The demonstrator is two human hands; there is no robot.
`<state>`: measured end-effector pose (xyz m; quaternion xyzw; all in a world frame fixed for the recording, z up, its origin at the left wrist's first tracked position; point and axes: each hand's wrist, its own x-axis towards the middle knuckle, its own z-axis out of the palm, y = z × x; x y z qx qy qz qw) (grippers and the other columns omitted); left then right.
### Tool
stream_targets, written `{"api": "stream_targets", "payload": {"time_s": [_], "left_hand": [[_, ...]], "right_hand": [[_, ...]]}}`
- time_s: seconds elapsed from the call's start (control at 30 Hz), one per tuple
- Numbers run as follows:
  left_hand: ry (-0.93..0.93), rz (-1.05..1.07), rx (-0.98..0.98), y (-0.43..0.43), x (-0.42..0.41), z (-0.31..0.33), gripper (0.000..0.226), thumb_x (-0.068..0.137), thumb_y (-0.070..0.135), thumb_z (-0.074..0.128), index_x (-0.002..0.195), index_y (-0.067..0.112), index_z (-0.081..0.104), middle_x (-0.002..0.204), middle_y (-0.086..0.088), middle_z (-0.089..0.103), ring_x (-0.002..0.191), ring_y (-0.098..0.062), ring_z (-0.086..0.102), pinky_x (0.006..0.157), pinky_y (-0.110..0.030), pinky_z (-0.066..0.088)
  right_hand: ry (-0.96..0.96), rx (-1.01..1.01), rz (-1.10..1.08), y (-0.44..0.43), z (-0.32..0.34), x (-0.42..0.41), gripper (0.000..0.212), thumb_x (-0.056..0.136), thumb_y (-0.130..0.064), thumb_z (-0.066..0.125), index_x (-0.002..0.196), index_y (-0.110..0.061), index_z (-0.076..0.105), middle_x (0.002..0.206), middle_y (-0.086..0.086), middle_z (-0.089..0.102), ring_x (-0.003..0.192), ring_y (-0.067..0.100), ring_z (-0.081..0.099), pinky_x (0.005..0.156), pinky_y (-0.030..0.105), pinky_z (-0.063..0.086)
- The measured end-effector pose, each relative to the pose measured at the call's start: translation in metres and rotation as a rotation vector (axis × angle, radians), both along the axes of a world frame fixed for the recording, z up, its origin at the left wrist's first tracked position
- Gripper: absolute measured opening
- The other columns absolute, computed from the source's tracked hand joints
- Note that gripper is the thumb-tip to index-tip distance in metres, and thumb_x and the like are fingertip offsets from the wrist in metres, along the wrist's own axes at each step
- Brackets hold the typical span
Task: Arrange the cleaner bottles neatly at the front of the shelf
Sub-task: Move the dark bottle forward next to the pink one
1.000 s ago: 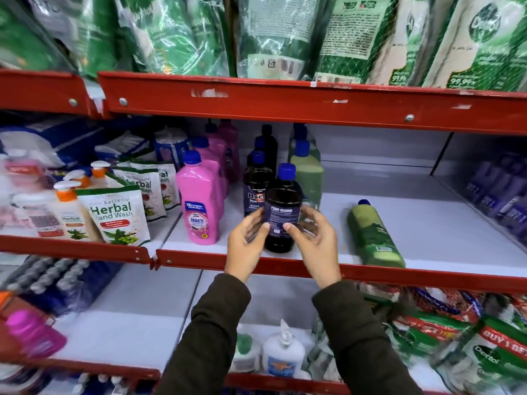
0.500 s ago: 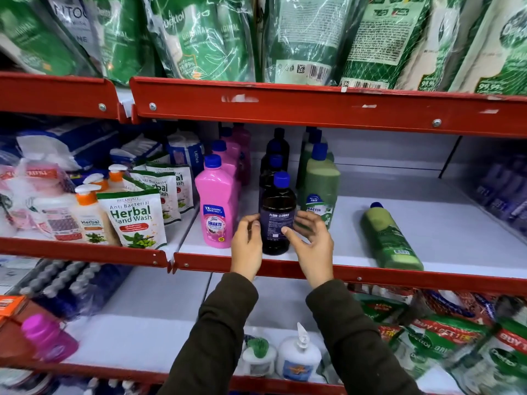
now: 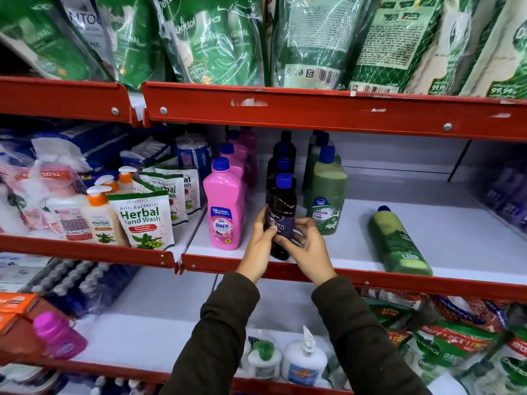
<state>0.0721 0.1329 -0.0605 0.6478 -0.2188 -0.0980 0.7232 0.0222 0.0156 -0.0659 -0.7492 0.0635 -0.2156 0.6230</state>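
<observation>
A dark cleaner bottle [image 3: 281, 206] with a blue cap and purple label stands upright at the front of the middle shelf [image 3: 356, 277]. My left hand [image 3: 261, 246] grips its left side and my right hand [image 3: 309, 246] its right and lower front. Left of it stands a pink bottle [image 3: 225, 212], with more pink ones behind. To its right stands a green bottle [image 3: 328, 201], heading its own row. More dark bottles line up behind the held one. Another green bottle [image 3: 399, 240] lies on its side further right.
Herbal hand wash pouches [image 3: 142, 220] and pump bottles [image 3: 98, 215] fill the neighbouring shelf on the left. Green refill packs [image 3: 216, 38] hang over the red rail above. The lower shelf holds pump dispensers [image 3: 303, 363] and packets. White shelf surface shows right of the lying bottle.
The dark bottle has been set at the shelf front and turned, so its purple label faces out. Both hands have closed in around its lower half. The camera has moved closer.
</observation>
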Motion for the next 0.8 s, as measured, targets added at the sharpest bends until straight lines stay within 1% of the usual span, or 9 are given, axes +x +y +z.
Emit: {"api": "stream_targets", "payload": {"time_s": [0.07, 0.1, 0.23, 0.33, 0.43, 0.57, 0.63, 0.73, 0.8], "left_hand": [[0.015, 0.071, -0.051, 0.003, -0.001, 0.000, 0.042, 0.103, 0.007, 0.035, 0.137, 0.030, 0.035, 0.130, 0.016, 0.048, 0.111, 0.017, 0.046, 0.085, 0.002, 0.041], [0.023, 0.102, -0.076, 0.004, 0.000, -0.001, 0.038, 0.103, 0.006, 0.034, 0.134, 0.027, 0.038, 0.128, 0.013, 0.050, 0.111, 0.013, 0.049, 0.086, -0.001, 0.043], [0.041, 0.157, -0.129, 0.004, -0.004, 0.001, 0.032, 0.102, 0.003, 0.031, 0.127, 0.019, 0.042, 0.129, -0.005, 0.052, 0.122, -0.018, 0.051, 0.108, -0.033, 0.042], [0.039, 0.186, -0.130, 0.002, -0.008, 0.003, 0.031, 0.102, 0.002, 0.031, 0.127, 0.017, 0.041, 0.132, -0.012, 0.050, 0.127, -0.027, 0.050, 0.112, -0.041, 0.039], [0.031, 0.217, -0.120, 0.001, -0.009, 0.003, 0.029, 0.102, 0.002, 0.033, 0.126, 0.016, 0.041, 0.137, -0.019, 0.050, 0.130, -0.032, 0.049, 0.113, -0.043, 0.041], [-0.011, 0.291, -0.093, -0.001, -0.015, -0.002, 0.031, 0.102, 0.010, 0.041, 0.131, 0.018, 0.043, 0.139, -0.016, 0.048, 0.131, -0.028, 0.048, 0.113, -0.040, 0.041], [-0.121, 0.437, -0.091, -0.005, -0.024, -0.011, 0.031, 0.100, 0.015, 0.048, 0.130, 0.020, 0.046, 0.134, -0.011, 0.050, 0.124, -0.022, 0.050, 0.105, -0.030, 0.043], [-0.270, 0.643, -0.149, -0.018, -0.044, -0.016, 0.020, 0.097, 0.021, 0.049, 0.115, 0.021, 0.055, 0.116, -0.008, 0.057, 0.101, -0.018, 0.054, 0.080, -0.008, 0.041], [-0.356, 0.615, -0.122, -0.036, -0.054, -0.015, 0.016, 0.097, 0.018, 0.048, 0.107, 0.021, 0.059, 0.109, -0.004, 0.060, 0.098, -0.014, 0.055, 0.077, -0.005, 0.039]], "right_hand": [[0.011, -0.044, 0.025, -0.004, 0.001, 0.000, 0.040, 0.086, -0.004, 0.073, 0.119, -0.016, 0.053, 0.123, 0.006, 0.066, 0.121, 0.022, 0.064, 0.098, 0.017, 0.052], [0.015, -0.082, 0.013, -0.006, 0.001, 0.000, 0.041, 0.088, -0.006, 0.071, 0.124, -0.014, 0.054, 0.124, 0.006, 0.064, 0.122, 0.023, 0.062, 0.096, 0.014, 0.051], [0.047, -0.214, -0.041, -0.009, -0.001, 0.003, 0.050, 0.092, -0.012, 0.067, 0.140, -0.009, 0.052, 0.136, 0.015, 0.056, 0.127, 0.028, 0.055, 0.111, 0.046, 0.045], [0.042, -0.221, -0.056, -0.008, -0.002, 0.003, 0.050, 0.093, -0.012, 0.066, 0.141, -0.010, 0.051, 0.138, 0.015, 0.054, 0.127, 0.028, 0.055, 0.111, 0.049, 0.044], [0.026, -0.210, -0.085, -0.006, -0.003, 0.003, 0.048, 0.093, -0.011, 0.066, 0.139, -0.010, 0.051, 0.136, 0.014, 0.056, 0.124, 0.025, 0.058, 0.108, 0.041, 0.048], [-0.014, -0.136, -0.106, -0.004, -0.003, -0.004, 0.052, 0.092, -0.012, 0.068, 0.140, -0.017, 0.049, 0.142, 0.010, 0.051, 0.123, 0.020, 0.058, 0.101, 0.033, 0.053], [-0.082, -0.091, -0.159, -0.011, 0.000, -0.013, 0.049, 0.092, -0.013, 0.067, 0.138, -0.024, 0.052, 0.143, 0.006, 0.047, 0.122, 0.015, 0.057, 0.096, 0.021, 0.053], [-0.208, -0.093, -0.295, -0.035, 0.012, -0.031, 0.041, 0.093, -0.009, 0.064, 0.127, -0.031, 0.058, 0.133, 0.003, 0.045, 0.116, 0.013, 0.059, 0.100, 0.027, 0.050], [-0.203, -0.123, -0.419, -0.061, 0.020, -0.046, 0.035, 0.093, -0.010, 0.064, 0.123, -0.028, 0.062, 0.130, 0.004, 0.043, 0.114, 0.014, 0.055, 0.103, 0.030, 0.047]]}}
